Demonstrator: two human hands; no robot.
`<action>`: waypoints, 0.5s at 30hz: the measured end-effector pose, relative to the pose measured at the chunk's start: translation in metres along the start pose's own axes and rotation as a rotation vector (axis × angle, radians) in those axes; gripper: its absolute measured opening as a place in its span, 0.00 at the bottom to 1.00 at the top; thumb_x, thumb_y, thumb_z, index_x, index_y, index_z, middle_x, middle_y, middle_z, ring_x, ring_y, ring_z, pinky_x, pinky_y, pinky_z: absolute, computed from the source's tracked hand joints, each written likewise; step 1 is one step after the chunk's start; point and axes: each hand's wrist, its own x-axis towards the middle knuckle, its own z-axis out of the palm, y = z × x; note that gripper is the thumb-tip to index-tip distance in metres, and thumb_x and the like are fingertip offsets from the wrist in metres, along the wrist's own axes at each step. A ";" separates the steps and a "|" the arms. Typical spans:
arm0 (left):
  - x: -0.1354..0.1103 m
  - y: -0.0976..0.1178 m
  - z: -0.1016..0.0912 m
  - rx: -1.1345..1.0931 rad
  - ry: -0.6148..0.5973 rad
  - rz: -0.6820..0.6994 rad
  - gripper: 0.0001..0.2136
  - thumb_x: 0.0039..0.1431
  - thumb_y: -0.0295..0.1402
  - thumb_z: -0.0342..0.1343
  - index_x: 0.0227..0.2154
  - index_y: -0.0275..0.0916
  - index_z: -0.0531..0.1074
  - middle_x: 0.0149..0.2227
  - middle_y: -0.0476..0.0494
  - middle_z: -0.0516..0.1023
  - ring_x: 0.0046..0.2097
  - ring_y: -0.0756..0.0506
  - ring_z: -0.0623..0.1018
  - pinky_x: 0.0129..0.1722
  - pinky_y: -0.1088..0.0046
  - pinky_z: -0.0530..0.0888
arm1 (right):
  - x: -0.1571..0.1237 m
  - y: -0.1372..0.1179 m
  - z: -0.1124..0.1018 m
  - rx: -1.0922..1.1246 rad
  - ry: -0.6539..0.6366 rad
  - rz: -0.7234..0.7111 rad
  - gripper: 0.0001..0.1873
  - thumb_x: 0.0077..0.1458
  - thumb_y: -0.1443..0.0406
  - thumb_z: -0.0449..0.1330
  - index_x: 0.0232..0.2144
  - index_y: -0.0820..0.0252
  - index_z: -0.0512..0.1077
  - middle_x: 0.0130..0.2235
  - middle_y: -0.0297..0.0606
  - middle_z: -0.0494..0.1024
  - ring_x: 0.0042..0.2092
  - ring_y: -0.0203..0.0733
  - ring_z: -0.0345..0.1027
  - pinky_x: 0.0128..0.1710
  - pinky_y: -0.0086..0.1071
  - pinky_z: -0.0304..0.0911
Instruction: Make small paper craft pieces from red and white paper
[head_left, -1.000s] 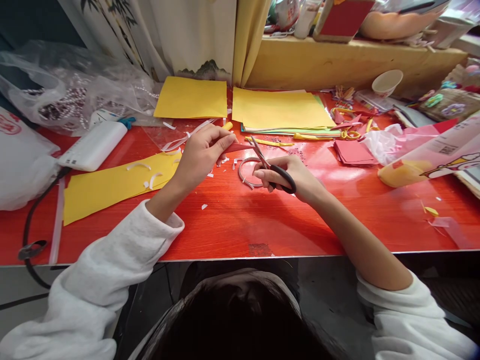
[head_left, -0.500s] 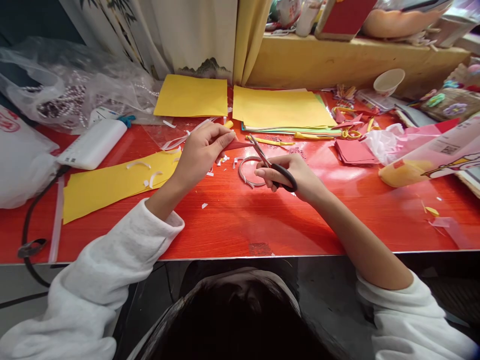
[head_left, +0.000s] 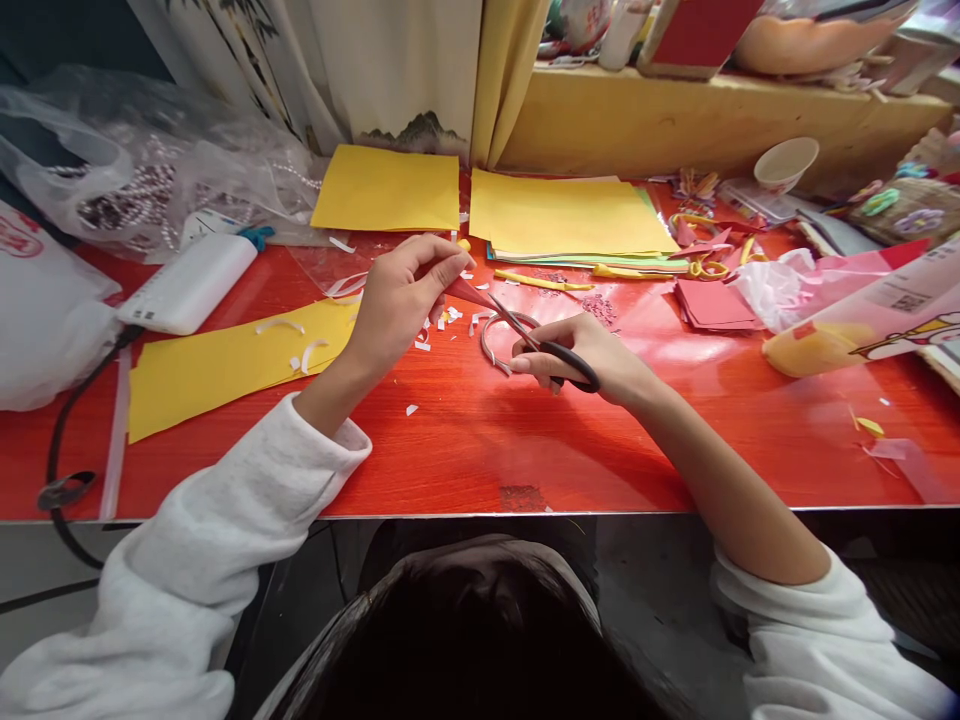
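Between the thumb and fingers of my left hand (head_left: 405,305) is a small pointed piece of red paper (head_left: 471,293), its tip toward the right. My right hand (head_left: 581,355) is closed around black-handled scissors (head_left: 566,365). Their blades point up and left, with the tips at or close to the red paper; I cannot tell whether they touch it. Below the blades a thin ring-shaped band (head_left: 491,355) lies on the red table (head_left: 450,460), partly hidden by my right hand. Small white paper scraps (head_left: 422,346) are scattered beside my left hand.
Yellow sheets (head_left: 570,215) lie at the back, and yellow strips (head_left: 225,370) at left near a white power bank (head_left: 191,285). To the right are red paper squares (head_left: 716,304), a plastic cup (head_left: 810,350) lying tilted, and a white paper cup (head_left: 786,166).
The scissors have turned slightly, with their tips shifting a little left and down near the red paper. My left hand keeps its pinch almost in place. The view has shifted slightly.
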 end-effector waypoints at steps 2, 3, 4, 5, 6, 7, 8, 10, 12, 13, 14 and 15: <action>0.000 0.000 0.000 -0.003 -0.002 -0.004 0.09 0.61 0.39 0.53 0.32 0.41 0.73 0.31 0.48 0.73 0.22 0.56 0.65 0.20 0.75 0.62 | 0.001 0.000 0.000 -0.021 -0.009 0.017 0.21 0.45 0.49 0.64 0.24 0.62 0.74 0.18 0.32 0.66 0.21 0.32 0.60 0.20 0.29 0.54; 0.000 0.001 0.000 -0.003 -0.005 -0.009 0.08 0.61 0.39 0.53 0.31 0.41 0.73 0.31 0.48 0.74 0.22 0.56 0.65 0.20 0.75 0.62 | 0.001 0.000 0.000 -0.029 -0.008 0.024 0.21 0.45 0.49 0.64 0.22 0.62 0.73 0.18 0.32 0.67 0.21 0.32 0.60 0.21 0.29 0.54; 0.000 0.001 0.000 -0.002 -0.006 -0.013 0.08 0.61 0.38 0.53 0.31 0.40 0.73 0.32 0.48 0.74 0.21 0.56 0.65 0.20 0.75 0.62 | 0.001 0.000 0.001 -0.035 -0.007 0.031 0.21 0.45 0.49 0.64 0.21 0.62 0.72 0.18 0.33 0.67 0.21 0.32 0.60 0.21 0.28 0.54; -0.001 0.002 0.000 -0.002 -0.007 -0.016 0.08 0.61 0.38 0.54 0.31 0.40 0.73 0.32 0.48 0.74 0.21 0.56 0.65 0.19 0.75 0.62 | 0.001 -0.001 0.001 -0.037 -0.006 0.038 0.21 0.45 0.49 0.64 0.20 0.62 0.72 0.18 0.33 0.67 0.21 0.31 0.60 0.21 0.28 0.54; -0.001 0.002 0.000 -0.001 -0.008 -0.019 0.08 0.60 0.37 0.54 0.31 0.40 0.73 0.32 0.48 0.74 0.21 0.56 0.65 0.19 0.75 0.62 | 0.001 -0.001 0.002 -0.037 -0.004 0.044 0.21 0.45 0.49 0.64 0.20 0.62 0.72 0.18 0.32 0.67 0.21 0.31 0.60 0.21 0.28 0.53; 0.000 0.002 0.000 -0.001 -0.006 -0.020 0.07 0.60 0.37 0.54 0.31 0.40 0.73 0.32 0.48 0.74 0.21 0.56 0.65 0.19 0.75 0.62 | 0.001 -0.001 0.002 -0.036 0.000 0.046 0.21 0.44 0.49 0.64 0.21 0.62 0.72 0.18 0.32 0.67 0.21 0.31 0.59 0.21 0.28 0.53; 0.000 0.002 0.000 -0.002 -0.004 -0.021 0.07 0.60 0.36 0.54 0.30 0.40 0.73 0.32 0.48 0.74 0.21 0.56 0.65 0.18 0.75 0.61 | 0.001 0.000 0.003 -0.034 0.004 0.046 0.21 0.44 0.49 0.64 0.21 0.62 0.72 0.17 0.32 0.67 0.21 0.31 0.59 0.20 0.28 0.53; 0.000 0.001 0.000 -0.001 -0.003 -0.026 0.06 0.60 0.35 0.55 0.30 0.40 0.73 0.32 0.48 0.75 0.20 0.56 0.65 0.18 0.75 0.61 | 0.001 0.000 0.004 -0.026 0.012 0.039 0.21 0.44 0.49 0.64 0.21 0.62 0.72 0.17 0.31 0.66 0.20 0.31 0.58 0.20 0.28 0.52; 0.000 0.001 0.000 0.001 -0.002 -0.028 0.06 0.60 0.35 0.55 0.30 0.40 0.74 0.32 0.48 0.75 0.20 0.56 0.65 0.18 0.75 0.62 | 0.001 0.001 0.005 -0.022 0.016 0.027 0.22 0.44 0.48 0.65 0.21 0.62 0.72 0.17 0.31 0.66 0.20 0.30 0.58 0.20 0.28 0.51; 0.000 0.000 0.000 0.001 -0.003 -0.029 0.06 0.60 0.35 0.55 0.30 0.40 0.74 0.32 0.48 0.75 0.20 0.56 0.65 0.17 0.75 0.62 | 0.001 0.002 0.005 -0.021 0.015 0.021 0.22 0.44 0.48 0.65 0.21 0.62 0.72 0.17 0.31 0.65 0.20 0.30 0.57 0.19 0.28 0.51; 0.000 0.000 0.000 0.000 -0.001 -0.028 0.06 0.60 0.35 0.55 0.31 0.40 0.74 0.32 0.48 0.75 0.20 0.56 0.66 0.17 0.75 0.62 | 0.001 0.002 0.005 -0.024 0.011 0.017 0.22 0.43 0.48 0.65 0.21 0.62 0.72 0.17 0.31 0.65 0.19 0.30 0.57 0.19 0.28 0.50; 0.000 0.000 0.000 -0.001 0.001 -0.027 0.06 0.60 0.35 0.54 0.31 0.40 0.74 0.32 0.48 0.75 0.20 0.56 0.66 0.17 0.75 0.62 | 0.001 0.002 0.005 -0.029 0.010 0.013 0.22 0.43 0.48 0.65 0.21 0.62 0.72 0.17 0.31 0.65 0.19 0.30 0.56 0.18 0.28 0.50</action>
